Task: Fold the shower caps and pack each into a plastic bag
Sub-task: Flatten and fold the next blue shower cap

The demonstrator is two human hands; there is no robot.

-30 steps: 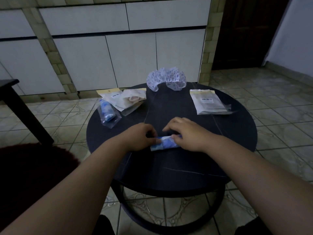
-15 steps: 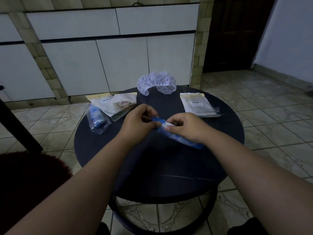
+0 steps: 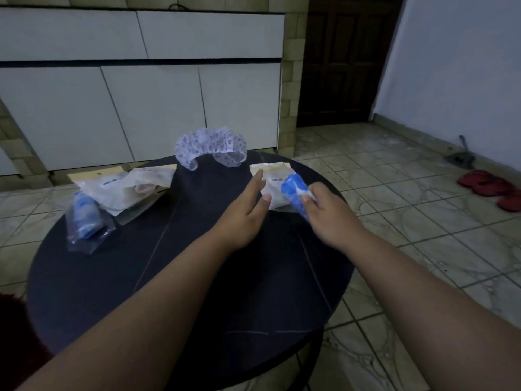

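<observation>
Right hand point(image 3: 324, 210) stretched forward, grip curled round folded blue shower cap point(image 3: 294, 193). Left hand point(image 3: 248, 204) beside it, fingers straight, grip empty, above plastic bags point(image 3: 275, 179) on table point(image 3: 141, 272)

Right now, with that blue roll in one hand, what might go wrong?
The folded blue shower cap is held only by the right hand, so it could spring loose and unfold. The left hand is open, reaching toward the stack of empty plastic bags; it might drag up several at once. That stack lies near the round table's edge and could slide off.
</observation>
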